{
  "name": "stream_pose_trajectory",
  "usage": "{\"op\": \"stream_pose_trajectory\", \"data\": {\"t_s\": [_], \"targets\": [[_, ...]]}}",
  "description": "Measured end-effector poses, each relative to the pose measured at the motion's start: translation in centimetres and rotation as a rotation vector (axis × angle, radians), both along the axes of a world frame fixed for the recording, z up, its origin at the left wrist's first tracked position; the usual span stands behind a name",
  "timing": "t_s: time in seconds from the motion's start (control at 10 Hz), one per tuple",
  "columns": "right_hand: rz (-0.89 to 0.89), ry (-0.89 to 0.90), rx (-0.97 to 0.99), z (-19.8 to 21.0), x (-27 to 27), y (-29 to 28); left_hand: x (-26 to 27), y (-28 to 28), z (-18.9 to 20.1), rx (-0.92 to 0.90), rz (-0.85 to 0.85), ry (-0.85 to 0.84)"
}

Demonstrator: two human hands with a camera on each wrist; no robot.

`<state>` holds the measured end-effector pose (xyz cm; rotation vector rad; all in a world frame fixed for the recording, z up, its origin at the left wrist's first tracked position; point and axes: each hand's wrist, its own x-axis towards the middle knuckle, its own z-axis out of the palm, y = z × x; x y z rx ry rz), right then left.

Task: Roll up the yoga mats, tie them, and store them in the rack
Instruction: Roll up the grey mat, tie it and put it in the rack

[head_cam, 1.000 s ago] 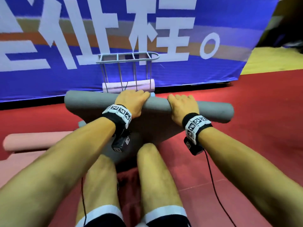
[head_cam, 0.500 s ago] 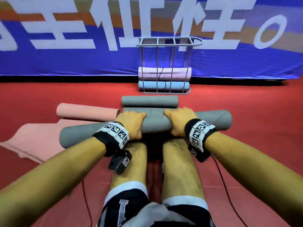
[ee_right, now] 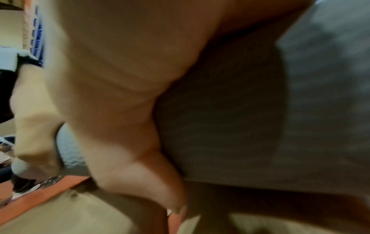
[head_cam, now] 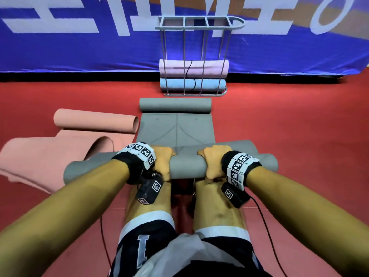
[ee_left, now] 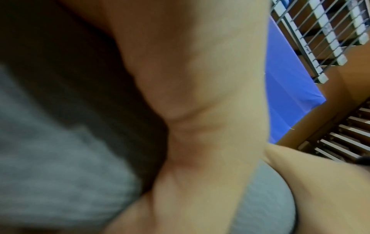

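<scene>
- Foam in the pink mat (head_cam: 50, 154), lying half unrolled on the floor at left, is judged soft and light.
- Left hand (head_cam: 162, 163) is curled around the grey roll (head_cam: 187, 166), held across the knees.
- Right hand (head_cam: 214, 162) is clamped on it likewise; springy foam is best gripped near the middle.
- Rack (head_cam: 196, 56) is reached beyond.

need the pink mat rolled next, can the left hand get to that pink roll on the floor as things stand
Probably not yet. The left hand grips the grey roll together with the right hand. The pink roll lies to the left, with nothing lying between, so the way looks free once it lets go.
</scene>
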<state>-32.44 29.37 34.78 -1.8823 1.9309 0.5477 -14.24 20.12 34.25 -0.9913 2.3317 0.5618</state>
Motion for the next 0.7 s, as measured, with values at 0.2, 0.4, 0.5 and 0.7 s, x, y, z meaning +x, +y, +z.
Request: {"op": "stream_pose_trajectory", "data": {"t_s": [0.2,0.4,0.5,0.7], "targets": [[-0.033,-0.003,-0.085,-0.9,-0.3,0.5,-0.6,-1.4,-2.3,0.062,0.001,-0.007],[-0.131,0.092,-0.224,-2.9,0.0,2.3,-0.8,-2.6,-3.7,0.155,0.018,0.031],[-0.104,0.073,-0.149,-1.4,-0.1,1.0,-0.3,-1.7,-3.2,0.302,0.104,0.098],[-0.043,0.058,-0.100,-1.0,-0.1,0.5,1.2,0.3,-1.8,0.022,0.068,0.170]]}}
